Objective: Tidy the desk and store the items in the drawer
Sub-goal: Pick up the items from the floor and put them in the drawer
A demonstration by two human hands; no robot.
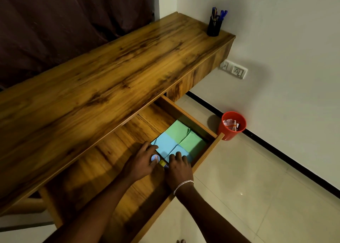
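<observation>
The wooden desk's drawer (208,151) stands pulled out. Inside it at the right end lie blue and green paper pads (181,138), side by side. My left hand (141,161) is in the drawer, fingers curled over a small round item with a blue and white label (155,158). My right hand (179,166), with a silver bracelet on the wrist, rests beside it on a small yellow and blue object (163,163), fingertips touching the blue pad. Both small items are mostly hidden by my fingers.
The long desk top (110,68) carries a black pen holder (214,26) with pens at its far right corner. A red bin (232,126) with scraps stands on the tiled floor by the wall. A wall socket (234,70) sits under the desk end. A dark curtain hangs behind.
</observation>
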